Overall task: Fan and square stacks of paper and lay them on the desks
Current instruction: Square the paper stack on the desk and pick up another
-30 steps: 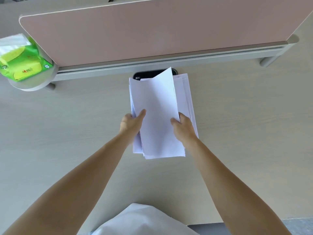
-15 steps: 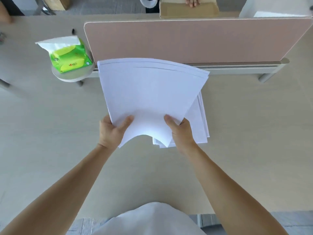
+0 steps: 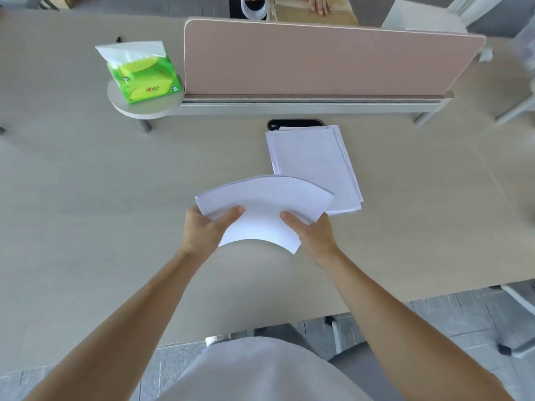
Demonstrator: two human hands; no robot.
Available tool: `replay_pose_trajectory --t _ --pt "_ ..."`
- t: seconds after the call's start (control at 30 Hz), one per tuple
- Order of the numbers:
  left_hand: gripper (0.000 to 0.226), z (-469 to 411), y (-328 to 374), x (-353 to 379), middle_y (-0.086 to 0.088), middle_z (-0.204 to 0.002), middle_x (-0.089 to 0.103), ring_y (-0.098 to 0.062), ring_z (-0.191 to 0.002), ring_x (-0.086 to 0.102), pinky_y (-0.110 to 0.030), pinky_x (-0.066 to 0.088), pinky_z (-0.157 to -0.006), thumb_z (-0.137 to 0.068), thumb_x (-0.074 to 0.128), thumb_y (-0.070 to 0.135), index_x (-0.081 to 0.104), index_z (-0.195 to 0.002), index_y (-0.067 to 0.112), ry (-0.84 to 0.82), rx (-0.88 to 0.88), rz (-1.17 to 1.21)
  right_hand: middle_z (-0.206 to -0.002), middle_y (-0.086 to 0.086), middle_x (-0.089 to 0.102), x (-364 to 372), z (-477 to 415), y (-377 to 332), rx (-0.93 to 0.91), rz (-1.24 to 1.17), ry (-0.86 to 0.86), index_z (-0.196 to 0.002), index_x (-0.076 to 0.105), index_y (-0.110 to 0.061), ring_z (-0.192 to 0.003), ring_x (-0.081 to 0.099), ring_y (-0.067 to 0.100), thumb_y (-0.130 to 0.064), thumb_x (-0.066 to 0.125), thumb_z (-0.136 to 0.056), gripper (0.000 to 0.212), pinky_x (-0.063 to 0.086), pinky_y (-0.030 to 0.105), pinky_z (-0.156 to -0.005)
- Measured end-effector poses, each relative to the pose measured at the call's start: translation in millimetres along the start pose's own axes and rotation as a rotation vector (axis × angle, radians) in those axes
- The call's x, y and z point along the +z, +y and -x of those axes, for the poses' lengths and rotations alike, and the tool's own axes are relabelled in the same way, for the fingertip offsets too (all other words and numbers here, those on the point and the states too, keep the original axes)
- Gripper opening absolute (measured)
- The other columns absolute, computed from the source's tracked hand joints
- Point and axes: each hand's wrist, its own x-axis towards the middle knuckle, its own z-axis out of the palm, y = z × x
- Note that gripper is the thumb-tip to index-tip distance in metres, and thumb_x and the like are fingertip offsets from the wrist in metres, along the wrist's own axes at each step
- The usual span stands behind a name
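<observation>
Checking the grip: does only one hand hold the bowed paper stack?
No, the left hand and right hand both grip the bowed paper stack, thumbs on top.

The left grip (image 3: 202, 230) and the right grip (image 3: 314, 235) each pinch a near corner of a bowed stack of paper (image 3: 266, 204), thumbs on top, over the table (image 3: 115, 198). Just behind it a second stack (image 3: 315, 166) lies flat, its sheets slightly askew, its far edge at a black oblong (image 3: 295, 123). A green tissue pack (image 3: 143, 73) stands on a round shelf (image 3: 144, 108) beside the pink screen (image 3: 318, 59)
</observation>
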Motion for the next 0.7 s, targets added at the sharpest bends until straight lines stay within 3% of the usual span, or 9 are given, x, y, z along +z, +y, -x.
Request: replay_pose_trajectory --t 0.07,0.1,0.17,0.23,0.3,0.47,0.57,0.63,0.7 --pt "0.019 4.5 -4.8 -11.1 0.021 -0.072 0.073 0.001 -0.07 0.068 -0.026 0.054 -0.068 -0.08 0.081 0.014 0.073 -0.078 0.031 -0.032 -0.059 -0.091 -0.102 0.023 0.072 7.9 11.1 2.6 -0.04 0.016 0.013 -0.083 0.075 -0.027 -0.091 0.066 0.045 -0.029 0.082 -0.08 0.008 0.055 0.054 -0.081" --pt "0.016 6.8 -6.3 -15.7 0.019 -0.07 0.072 -0.001 -0.067 0.067 -0.032 0.055 -0.068 -0.079 0.082 0.02 0.074 -0.073 0.033 -0.024 -0.075 -0.121 -0.104 0.026 0.07 12.2 16.7 2.3 -0.062 0.018 0.04 -0.077 0.075 -0.029 -0.096 0.062 0.047 -0.027 0.079 -0.083 0.008 0.053 0.057 -0.085" --pt "0.01 13.1 -5.4 -23.6 0.007 -0.068 0.073 -0.013 -0.065 0.067 -0.042 0.058 -0.066 -0.076 0.081 0.038 0.073 -0.072 0.034 0.022 -0.003 -0.209 -0.098 0.022 0.072 19.6 27.3 0.9 -0.118 0.015 0.062 -0.073 0.075 -0.032 -0.098 0.062 0.043 -0.025 0.075 -0.088 0.017 0.055 0.048 -0.08" --pt "0.028 19.4 -0.4 -31.6 -0.014 -0.062 0.067 -0.03 -0.057 0.064 -0.047 0.055 -0.054 -0.073 0.072 0.05 0.069 -0.076 0.022 0.04 0.241 -0.342 -0.088 0.017 0.072 24.5 37.2 -4.3 -0.162 0.045 0.069 -0.072 0.075 -0.038 -0.083 0.065 0.039 -0.026 0.074 -0.089 0.021 0.051 0.038 -0.073" --pt "0.034 24.7 12.7 -38.9 -0.021 -0.059 0.064 -0.037 -0.054 0.062 -0.047 0.052 -0.049 -0.073 0.069 0.05 0.066 -0.078 0.016 0.031 0.354 -0.4 -0.079 0.0 0.073 26.2 46.4 -12.2 -0.206 0.045 0.074 -0.072 0.076 -0.035 -0.075 0.067 0.021 -0.027 0.074 -0.088 0.019 0.052 0.037 -0.072" --pt "0.036 36.3 50.3 -62.7 -0.008 -0.065 0.066 -0.012 -0.057 0.059 -0.033 0.05 -0.055 -0.077 0.084 0.028 0.067 -0.064 -0.001 0.058 0.167 -0.155 -0.081 -0.018 0.076 25.4 65.7 -42.5 -0.359 0.048 -0.03 -0.083 0.073 -0.027 -0.081 0.072 0.002 -0.017 0.075 -0.088 0.012 0.056 0.024 -0.075" --pt "0.028 45.4 66.0 -80.0 -0.001 -0.075 0.072 -0.013 -0.068 0.067 -0.039 0.057 -0.065 -0.077 0.085 0.022 0.071 -0.073 -0.003 0.068 0.114 -0.009 -0.092 -0.015 0.076 25.4 71.2 -50.9 -0.426 0.085 -0.149 -0.091 0.074 -0.032 -0.092 0.071 0.008 -0.03 0.069 -0.089 0.006 0.057 0.035 -0.082" --pt "0.015 56.5 70.9 -86.3 0.008 -0.076 0.075 -0.01 -0.071 0.072 -0.033 0.06 -0.065 -0.078 0.083 0.019 0.074 -0.074 0.008 0.093 0.096 0.035 -0.098 -0.013 0.075 31.8 71.7 -49.3 -0.435 0.1 -0.202 -0.095 0.073 -0.034 -0.098 0.07 0.011 -0.035 0.064 -0.094 0.01 0.055 0.041 -0.09" --pt "0.01 70.4 71.4 -91.0 0.007 -0.079 0.077 -0.011 -0.074 0.073 -0.029 0.058 -0.064 -0.08 0.081 0.02 0.075 -0.078 0.012 0.137 0.068 0.077 -0.098 -0.016 0.075 41.8 71.7 -47.8 -0.439 0.095 -0.223 -0.1 0.072 -0.031 -0.1 0.069 0.007 -0.031 0.061 -0.098 0.011 0.053 0.039 -0.094"
